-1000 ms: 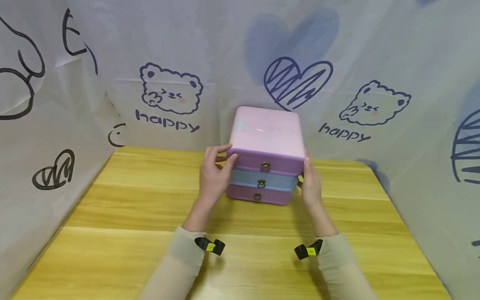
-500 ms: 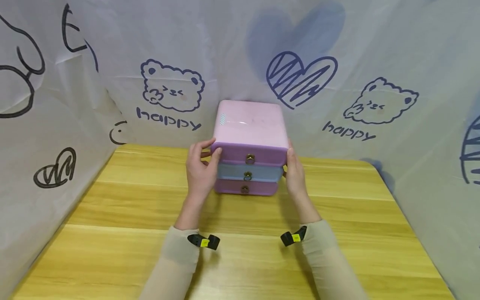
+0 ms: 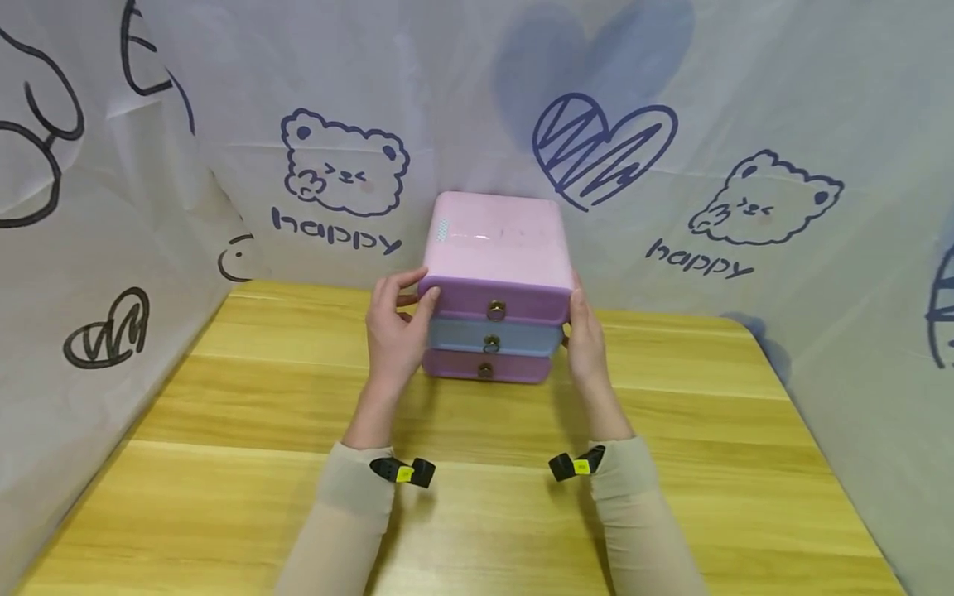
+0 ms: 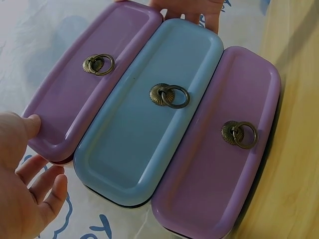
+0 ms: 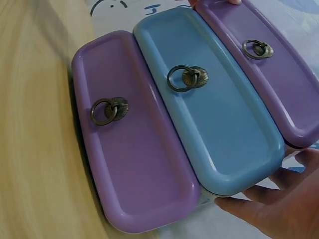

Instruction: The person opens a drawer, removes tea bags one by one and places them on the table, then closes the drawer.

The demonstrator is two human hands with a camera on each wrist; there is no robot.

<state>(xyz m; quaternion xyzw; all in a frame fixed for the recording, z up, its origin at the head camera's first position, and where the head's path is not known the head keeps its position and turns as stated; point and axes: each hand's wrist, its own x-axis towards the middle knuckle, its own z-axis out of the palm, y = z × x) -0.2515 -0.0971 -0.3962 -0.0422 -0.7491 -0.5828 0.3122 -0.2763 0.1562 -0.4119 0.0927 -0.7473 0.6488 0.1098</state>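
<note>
My left hand is gripping a glossy, pink-topped box cabinet with three drawers, its thumb pressing the purple top drawer front, its fingers spreading along the near side. The cabinet is sitting between my hands, over the yellow wood-grain table. My right hand is holding the opposite side, fingers slightly apart.

Site presents as a screened-off recording booth. Creased white sheeting, printed with bears and hearts, encloses the wood-grain worktop on three sides. Black wrist cameras are worn.
</note>
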